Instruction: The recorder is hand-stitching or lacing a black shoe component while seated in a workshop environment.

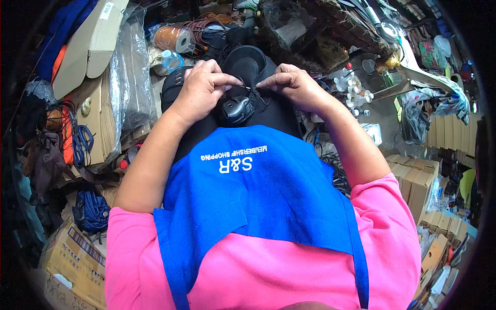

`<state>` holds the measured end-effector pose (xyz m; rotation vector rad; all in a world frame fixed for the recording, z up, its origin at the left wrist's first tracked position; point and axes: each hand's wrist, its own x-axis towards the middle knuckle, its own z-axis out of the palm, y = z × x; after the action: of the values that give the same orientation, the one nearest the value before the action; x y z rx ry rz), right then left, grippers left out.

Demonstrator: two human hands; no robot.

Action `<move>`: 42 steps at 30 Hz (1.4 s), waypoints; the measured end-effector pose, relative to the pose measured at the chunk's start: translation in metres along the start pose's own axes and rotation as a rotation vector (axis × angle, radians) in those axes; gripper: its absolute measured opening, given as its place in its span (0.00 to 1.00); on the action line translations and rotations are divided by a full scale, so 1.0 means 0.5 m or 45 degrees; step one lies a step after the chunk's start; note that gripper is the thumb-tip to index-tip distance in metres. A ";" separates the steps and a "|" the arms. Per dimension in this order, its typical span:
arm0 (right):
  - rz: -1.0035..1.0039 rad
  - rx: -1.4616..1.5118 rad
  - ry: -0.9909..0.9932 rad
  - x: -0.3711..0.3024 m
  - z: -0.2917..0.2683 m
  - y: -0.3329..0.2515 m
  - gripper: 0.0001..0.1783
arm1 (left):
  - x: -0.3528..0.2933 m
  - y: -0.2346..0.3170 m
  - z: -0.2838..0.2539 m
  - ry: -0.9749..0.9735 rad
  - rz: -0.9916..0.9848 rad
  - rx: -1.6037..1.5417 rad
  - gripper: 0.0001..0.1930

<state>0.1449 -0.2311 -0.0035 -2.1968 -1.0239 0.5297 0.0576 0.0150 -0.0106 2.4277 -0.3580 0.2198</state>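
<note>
Reaching in from both sides in the head view, the person's two bare hands meet over a black shoe (248, 59), which lies between the dark-clad legs, just beyond a blue apron (227, 175). The shoe's opening faces up at the far end, while a glossy, rounded black part (237, 109) sits nearer the person. The left hand (200, 85) has its fingers curled, with the forefinger stretched toward the middle of the shoe and the thumb tip close beneath it. The right hand (293, 87) points its forefinger inward from the other side, its other fingers bent. Their tips are near each other but apart (something thin shows there, too small to make out), and I cannot tell whether either hand is gripping it. Beyond the left hand stand a clear bottle (172, 61) with a bluish tint and an orange spool (168, 38) in plastic wrap. Small white bottles (347, 85) cluster past the right hand. Cardboard sheets (98, 44) lean at the far left.
</note>
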 end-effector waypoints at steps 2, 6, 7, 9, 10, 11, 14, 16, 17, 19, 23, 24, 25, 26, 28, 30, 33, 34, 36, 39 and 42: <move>0.017 0.036 -0.017 0.008 -0.004 -0.004 0.20 | -0.001 -0.010 0.007 -0.018 -0.014 -0.017 0.14; 0.029 0.120 -0.043 0.013 -0.008 -0.008 0.22 | -0.003 -0.014 0.010 -0.020 -0.009 -0.032 0.14; 0.026 0.126 -0.052 0.014 -0.008 -0.007 0.22 | -0.003 -0.016 0.011 -0.018 0.003 -0.043 0.14; 0.015 0.156 -0.071 0.015 -0.010 -0.003 0.24 | -0.003 -0.019 0.010 -0.017 0.014 -0.052 0.15; 0.004 0.186 -0.091 0.016 -0.010 -0.001 0.25 | -0.004 -0.018 0.009 -0.062 -0.053 -0.094 0.15; 0.005 0.186 -0.091 0.015 -0.009 0.000 0.25 | -0.005 -0.017 0.008 -0.108 -0.119 -0.136 0.15; -0.007 0.182 -0.067 0.015 -0.007 0.003 0.26 | -0.005 -0.021 0.009 -0.105 -0.110 -0.143 0.15; 0.006 0.217 -0.111 0.017 -0.009 0.002 0.20 | -0.005 -0.019 0.008 -0.103 -0.108 -0.141 0.15; 0.007 0.217 -0.110 0.017 -0.010 0.002 0.20 | -0.005 -0.018 0.007 -0.103 -0.105 -0.141 0.15; 0.014 0.216 -0.121 0.017 -0.012 0.002 0.19 | -0.003 -0.016 0.008 -0.101 -0.099 -0.135 0.15; 0.014 0.230 -0.117 0.015 -0.011 0.000 0.19 | -0.005 -0.016 0.012 -0.091 -0.085 -0.087 0.14; 0.020 0.247 -0.119 0.016 -0.010 0.000 0.19 | -0.007 -0.018 0.012 -0.090 -0.087 -0.089 0.14; 0.025 0.264 -0.121 0.017 -0.008 0.000 0.19 | -0.008 -0.019 0.013 -0.091 -0.087 -0.096 0.13; 0.025 0.264 -0.121 0.016 -0.008 0.002 0.19 | -0.009 -0.018 0.014 -0.093 -0.084 -0.100 0.12; 0.002 0.262 -0.125 0.014 -0.005 0.010 0.21 | -0.007 -0.013 0.018 -0.101 -0.074 -0.112 0.12; 0.010 0.283 -0.132 0.015 -0.003 0.014 0.20 | -0.004 -0.013 0.022 -0.103 -0.063 -0.120 0.11; 0.017 0.309 -0.151 0.019 -0.002 0.015 0.20 | 0.002 -0.017 0.028 -0.121 -0.095 -0.151 0.10; 0.016 0.313 -0.161 0.020 -0.002 0.014 0.20 | 0.006 -0.017 0.027 -0.093 -0.029 -0.142 0.10; 0.002 0.316 -0.167 0.024 -0.004 0.011 0.20 | 0.015 -0.018 0.025 -0.062 0.036 -0.132 0.10; -0.028 0.268 -0.159 0.024 -0.005 0.006 0.21 | 0.025 -0.009 0.017 -0.070 0.196 0.029 0.09; -0.058 0.182 -0.130 0.020 -0.004 0.006 0.23 | 0.022 0.009 0.012 -0.017 0.264 0.105 0.11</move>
<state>0.1539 -0.2257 -0.0049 -2.0342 -1.0531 0.6786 0.0669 0.0056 -0.0096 2.4732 -0.6185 0.3141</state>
